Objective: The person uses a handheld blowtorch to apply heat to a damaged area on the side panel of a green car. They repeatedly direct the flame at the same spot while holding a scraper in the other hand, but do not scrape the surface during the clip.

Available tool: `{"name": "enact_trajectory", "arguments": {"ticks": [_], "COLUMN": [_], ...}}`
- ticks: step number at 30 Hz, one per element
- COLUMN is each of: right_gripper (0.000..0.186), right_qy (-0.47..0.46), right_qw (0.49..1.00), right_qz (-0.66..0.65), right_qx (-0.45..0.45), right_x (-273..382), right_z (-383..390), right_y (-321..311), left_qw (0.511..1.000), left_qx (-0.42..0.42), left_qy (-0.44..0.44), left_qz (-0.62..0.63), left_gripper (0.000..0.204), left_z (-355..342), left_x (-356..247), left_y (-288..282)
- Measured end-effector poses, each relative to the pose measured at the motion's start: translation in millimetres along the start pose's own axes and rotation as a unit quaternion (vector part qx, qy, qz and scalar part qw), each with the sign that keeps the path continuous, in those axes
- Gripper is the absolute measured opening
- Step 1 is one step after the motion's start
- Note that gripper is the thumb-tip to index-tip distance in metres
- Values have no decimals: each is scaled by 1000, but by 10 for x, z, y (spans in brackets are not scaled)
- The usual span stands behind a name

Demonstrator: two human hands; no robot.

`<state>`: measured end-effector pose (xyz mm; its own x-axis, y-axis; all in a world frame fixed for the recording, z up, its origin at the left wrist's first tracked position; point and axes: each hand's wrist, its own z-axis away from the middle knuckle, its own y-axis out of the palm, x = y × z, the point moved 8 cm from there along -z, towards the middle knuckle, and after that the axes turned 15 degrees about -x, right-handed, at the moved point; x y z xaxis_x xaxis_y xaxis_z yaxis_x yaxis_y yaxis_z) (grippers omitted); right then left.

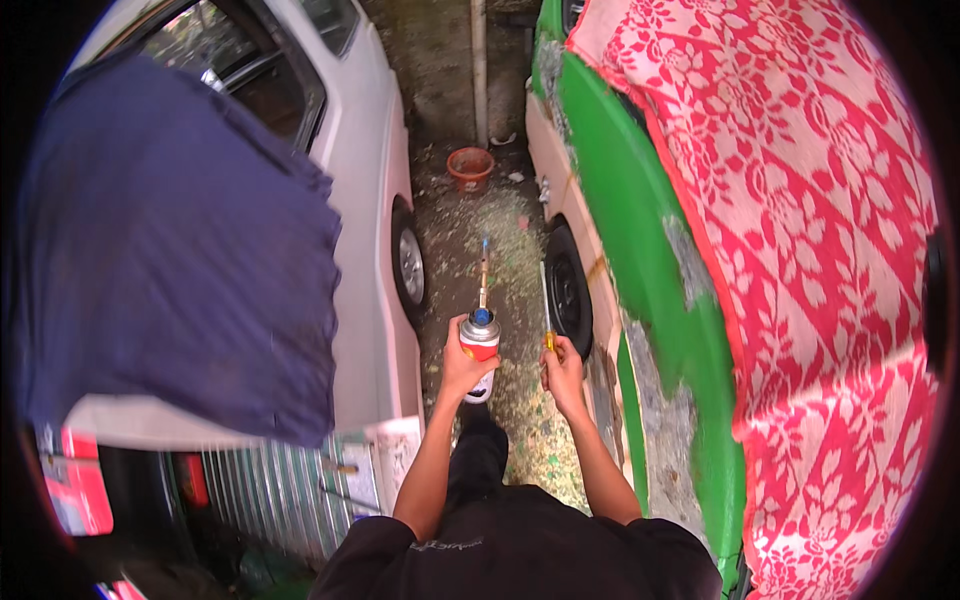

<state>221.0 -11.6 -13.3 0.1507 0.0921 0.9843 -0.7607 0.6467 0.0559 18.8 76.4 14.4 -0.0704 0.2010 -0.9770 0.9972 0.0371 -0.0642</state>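
Note:
My left hand (463, 365) is closed around a gas canister torch (480, 350), a white and red can with a silver top. A blue knob sits above its neck, and a thin metal tube with a blue tip points away from me. No flame can be made out. To its right, my right hand (564, 368) grips the yellow handle of what looks like a screwdriver (547, 305). Its long, thin, pale shaft points forward, near the dark wheel (568, 285) of the green car. The two hands are apart, at about the same height.
On the left stands a white car (365, 130), partly under a dark blue cloth (190, 250). A green car body (640, 190) with bare grey patches flanks me on the right, draped with a red floral cloth (800, 200). Ahead are an orange-brown tub (470, 168) and an upright pipe (479, 70).

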Motion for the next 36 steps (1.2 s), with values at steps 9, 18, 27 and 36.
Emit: {"name": "enact_trajectory", "arguments": {"ticks": [9,18,27,36], "right_gripper": [17,23,26,35], "right_qy": [26,3,50,11], "right_qw": [998,996,995,994], "right_qz": [-27,-62,-74,-106], "right_qx": [-45,-57,-38,-12], "right_x": [699,1026,1186,1968], "right_z": [-1553,-2788,-4294,-5571], "right_y": [1064,1549,2000,2447], "left_qw": [998,979,972,972], "left_qx": [36,59,78,109], "left_qy": [2,-94,-120,-98], "left_qz": [44,172,188,183], "left_gripper": [73,46,45,38], "left_z": [-2206,-3604,-5112,-6596], "left_x": [-175,-142,133,-167], "left_y": [418,862,1663,2394]}}
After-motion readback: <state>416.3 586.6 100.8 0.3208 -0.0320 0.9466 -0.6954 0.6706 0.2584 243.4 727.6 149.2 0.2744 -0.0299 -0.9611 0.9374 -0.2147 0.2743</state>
